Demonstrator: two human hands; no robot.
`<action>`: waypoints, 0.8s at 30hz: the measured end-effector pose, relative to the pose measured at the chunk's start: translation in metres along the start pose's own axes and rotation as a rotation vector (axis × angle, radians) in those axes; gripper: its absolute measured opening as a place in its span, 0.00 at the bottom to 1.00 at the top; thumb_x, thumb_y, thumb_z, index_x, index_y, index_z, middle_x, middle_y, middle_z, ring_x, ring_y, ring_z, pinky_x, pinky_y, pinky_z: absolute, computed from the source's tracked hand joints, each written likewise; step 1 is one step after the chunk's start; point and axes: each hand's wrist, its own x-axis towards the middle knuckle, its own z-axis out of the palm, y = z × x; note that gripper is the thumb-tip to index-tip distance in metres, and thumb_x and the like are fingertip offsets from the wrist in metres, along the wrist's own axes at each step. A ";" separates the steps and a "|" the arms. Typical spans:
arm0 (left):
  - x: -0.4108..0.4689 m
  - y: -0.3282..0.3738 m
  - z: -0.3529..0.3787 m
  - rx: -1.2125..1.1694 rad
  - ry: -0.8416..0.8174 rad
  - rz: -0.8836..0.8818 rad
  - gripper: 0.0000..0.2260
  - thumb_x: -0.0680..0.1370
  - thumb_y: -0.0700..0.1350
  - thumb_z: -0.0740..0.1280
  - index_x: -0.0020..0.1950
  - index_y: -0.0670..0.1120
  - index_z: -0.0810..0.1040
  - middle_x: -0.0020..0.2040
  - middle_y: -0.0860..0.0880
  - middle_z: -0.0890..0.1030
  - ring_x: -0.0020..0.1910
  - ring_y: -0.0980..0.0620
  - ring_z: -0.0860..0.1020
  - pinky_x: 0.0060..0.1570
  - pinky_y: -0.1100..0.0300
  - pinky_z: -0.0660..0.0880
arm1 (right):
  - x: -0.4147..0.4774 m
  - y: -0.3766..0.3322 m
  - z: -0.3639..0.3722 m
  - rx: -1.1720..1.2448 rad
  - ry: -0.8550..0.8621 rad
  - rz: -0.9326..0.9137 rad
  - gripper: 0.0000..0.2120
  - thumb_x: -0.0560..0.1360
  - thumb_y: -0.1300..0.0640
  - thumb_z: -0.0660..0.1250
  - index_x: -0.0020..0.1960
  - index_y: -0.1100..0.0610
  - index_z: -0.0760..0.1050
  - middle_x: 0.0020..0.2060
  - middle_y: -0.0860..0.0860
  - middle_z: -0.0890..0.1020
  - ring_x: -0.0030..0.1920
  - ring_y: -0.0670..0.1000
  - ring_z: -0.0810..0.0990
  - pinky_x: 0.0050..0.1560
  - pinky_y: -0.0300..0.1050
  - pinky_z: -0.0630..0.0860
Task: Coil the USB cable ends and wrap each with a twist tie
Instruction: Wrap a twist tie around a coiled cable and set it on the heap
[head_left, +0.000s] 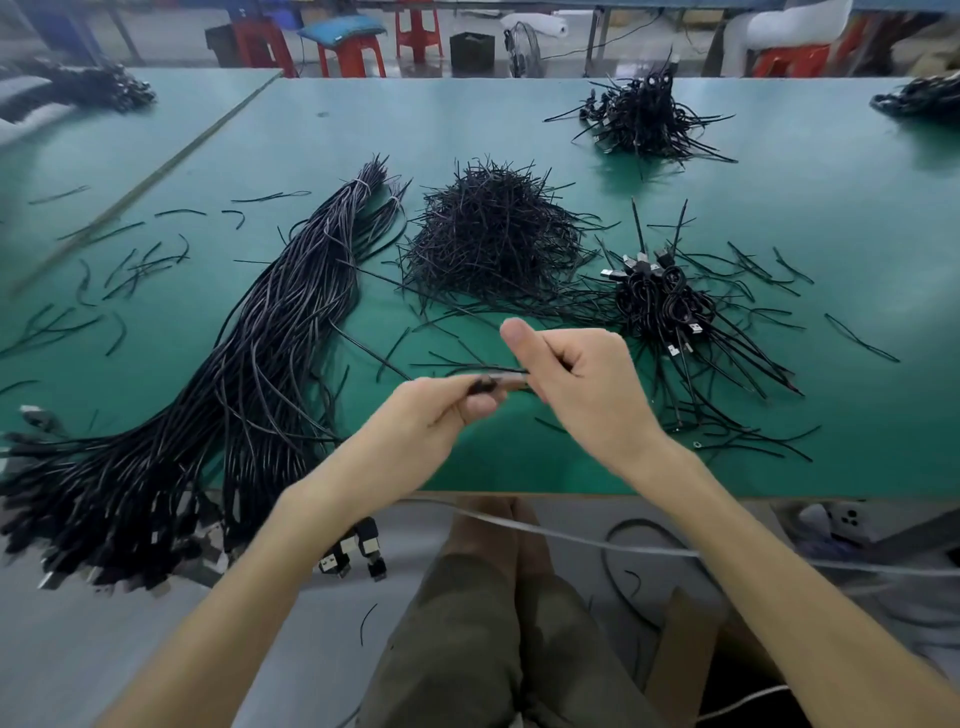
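**Working a cable end between two hands above the counter**

Reaching in from the bottom of the view, both bare forearms angle inward so that the hands meet just above the near part of the green counter (779, 218). The left hand (436, 415) is curled, fingers pinched shut on the end of a black cable (485, 385), knuckles turned down and to the right. The right hand (582, 379) is closed in a loose fist right beside it, thumb (519, 335) sticking up, and it grips the same blurred piece, which has a pale metal part at its right end. Whether a tie is already around that piece cannot be told.

To the left, a thick bundle of long black cables (260, 338) runs from the middle of the counter down over its near edge, where plugs (358, 551) hang. Behind the hands lies a heap of black ties (493, 234). To the right sits a pile of coiled cable ends (665, 306) with silver plugs showing, and a second such pile (647, 117) lies farther back. Loose ties are scattered across the counter.
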 end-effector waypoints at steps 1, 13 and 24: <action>0.002 0.000 0.004 -0.101 0.111 0.006 0.13 0.86 0.43 0.59 0.63 0.40 0.81 0.42 0.60 0.82 0.40 0.62 0.80 0.44 0.54 0.77 | -0.002 -0.005 0.006 0.069 0.023 0.017 0.32 0.83 0.45 0.62 0.28 0.63 0.65 0.22 0.57 0.65 0.26 0.48 0.61 0.30 0.54 0.64; -0.010 0.014 -0.039 -1.048 0.020 0.009 0.20 0.84 0.51 0.58 0.33 0.50 0.74 0.28 0.54 0.63 0.27 0.54 0.57 0.29 0.62 0.53 | -0.015 0.018 0.023 -0.072 0.060 0.026 0.32 0.84 0.44 0.58 0.26 0.55 0.52 0.20 0.49 0.56 0.24 0.50 0.56 0.32 0.43 0.59; 0.000 0.007 0.016 -0.384 0.240 0.002 0.14 0.85 0.50 0.59 0.66 0.47 0.79 0.54 0.48 0.82 0.50 0.58 0.76 0.56 0.61 0.72 | 0.003 -0.007 0.031 -0.040 0.184 -0.124 0.28 0.85 0.51 0.60 0.27 0.54 0.62 0.19 0.45 0.63 0.23 0.51 0.63 0.31 0.47 0.65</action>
